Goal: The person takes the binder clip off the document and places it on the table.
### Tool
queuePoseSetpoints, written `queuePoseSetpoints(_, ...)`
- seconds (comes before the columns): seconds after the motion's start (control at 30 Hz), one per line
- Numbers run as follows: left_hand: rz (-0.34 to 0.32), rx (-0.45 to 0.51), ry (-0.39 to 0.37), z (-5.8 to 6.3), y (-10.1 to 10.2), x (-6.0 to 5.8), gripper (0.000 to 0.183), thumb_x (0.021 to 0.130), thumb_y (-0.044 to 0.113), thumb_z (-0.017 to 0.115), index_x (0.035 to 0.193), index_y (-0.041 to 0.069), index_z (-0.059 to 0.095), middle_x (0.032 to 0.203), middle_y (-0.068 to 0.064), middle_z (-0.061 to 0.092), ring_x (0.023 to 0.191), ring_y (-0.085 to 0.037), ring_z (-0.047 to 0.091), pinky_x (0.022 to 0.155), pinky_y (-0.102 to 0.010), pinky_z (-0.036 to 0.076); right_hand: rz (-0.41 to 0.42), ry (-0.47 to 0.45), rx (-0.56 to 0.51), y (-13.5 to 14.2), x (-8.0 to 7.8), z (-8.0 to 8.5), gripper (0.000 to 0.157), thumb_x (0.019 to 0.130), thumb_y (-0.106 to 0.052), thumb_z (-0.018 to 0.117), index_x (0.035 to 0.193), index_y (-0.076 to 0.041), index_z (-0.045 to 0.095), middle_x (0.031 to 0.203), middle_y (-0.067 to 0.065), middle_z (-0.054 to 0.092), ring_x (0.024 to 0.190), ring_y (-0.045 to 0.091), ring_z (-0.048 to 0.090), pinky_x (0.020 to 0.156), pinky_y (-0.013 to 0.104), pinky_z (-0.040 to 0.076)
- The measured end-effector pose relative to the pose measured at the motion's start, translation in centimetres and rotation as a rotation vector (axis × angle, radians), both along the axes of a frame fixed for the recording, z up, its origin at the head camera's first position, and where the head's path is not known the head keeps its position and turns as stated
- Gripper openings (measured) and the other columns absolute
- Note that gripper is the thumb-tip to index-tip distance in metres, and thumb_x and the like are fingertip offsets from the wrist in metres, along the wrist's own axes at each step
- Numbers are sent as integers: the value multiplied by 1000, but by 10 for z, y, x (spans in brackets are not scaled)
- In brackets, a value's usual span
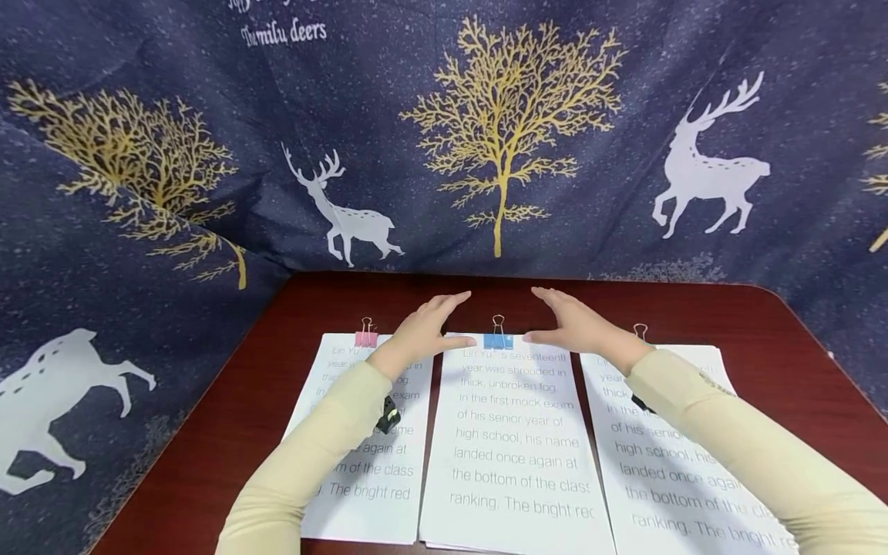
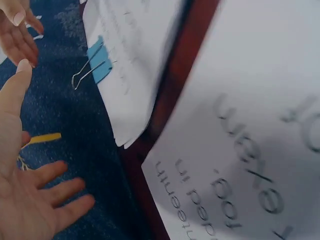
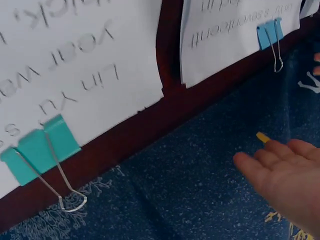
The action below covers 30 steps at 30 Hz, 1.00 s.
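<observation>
My left hand (image 1: 428,327) and my right hand (image 1: 576,322) hover on either side of a blue binder clip (image 1: 498,341), fingers extended and apart from it. The clip grips the top edge of the middle paper stack (image 1: 513,455), its wire handle pointing away from me. In the left wrist view, the left palm (image 2: 25,200) shows with its fingers spread. The right hand's fingers (image 3: 270,165) are relaxed in the right wrist view. Neither hand holds anything.
A pink binder clip (image 1: 365,339) holds the left paper stack (image 1: 375,501). A teal binder clip (image 3: 42,150) holds the right paper stack (image 1: 666,493), partly covered by my right arm. Behind the dark red table (image 1: 333,301) hangs a navy cloth (image 1: 583,216) with deer and trees.
</observation>
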<state>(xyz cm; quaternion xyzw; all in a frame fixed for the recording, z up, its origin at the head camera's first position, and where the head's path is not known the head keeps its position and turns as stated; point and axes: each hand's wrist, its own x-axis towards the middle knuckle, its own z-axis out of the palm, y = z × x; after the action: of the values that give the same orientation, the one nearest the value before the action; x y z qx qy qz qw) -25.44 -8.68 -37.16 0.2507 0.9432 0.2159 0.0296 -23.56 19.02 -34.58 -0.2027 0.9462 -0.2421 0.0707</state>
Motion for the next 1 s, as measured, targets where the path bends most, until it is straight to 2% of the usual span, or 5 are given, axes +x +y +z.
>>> queuePoseSetpoints(0.1,-21,61,-117,0,-2,-9,81,79,50,65,145,34,21,148,-3,30,133,-25,36,104,-47,37,-3,-18,-39,-4,-10,-2,88,81,-47,64,145,-3,21,148,21,26,134,38,28,106,55,30)
queuePoseSetpoints(0.23,-34,99,-204,0,-4,-24,72,81,42,67,142,26,32,143,-8,40,127,-27,44,103,-43,40,-10,-75,-90,-6,-25,-4,88,82,-47,64,144,-1,21,145,23,31,132,39,31,104,54,33)
queuePoseSetpoints(0.5,-45,117,-321,-4,-7,-54,57,84,32,66,131,7,47,131,-17,51,117,-26,52,95,-38,46,-62,-324,-192,-9,-58,-10,81,83,-42,64,140,4,28,140,24,37,126,38,41,102,49,39)
queuePoseSetpoints(0.77,23,84,-482,-5,-5,-60,44,87,37,61,120,10,58,117,-9,59,91,-20,59,80,-31,51,-58,-477,-276,-19,-69,-19,70,85,-35,63,136,3,36,138,23,41,120,36,49,101,45,42)
queuePoseSetpoints(1.0,51,133,-611,-6,2,-63,47,87,41,59,122,10,56,118,-10,60,103,-22,58,85,-33,52,-87,-523,-304,-25,-74,-32,68,85,-31,64,135,6,37,137,24,42,120,35,50,99,42,44)
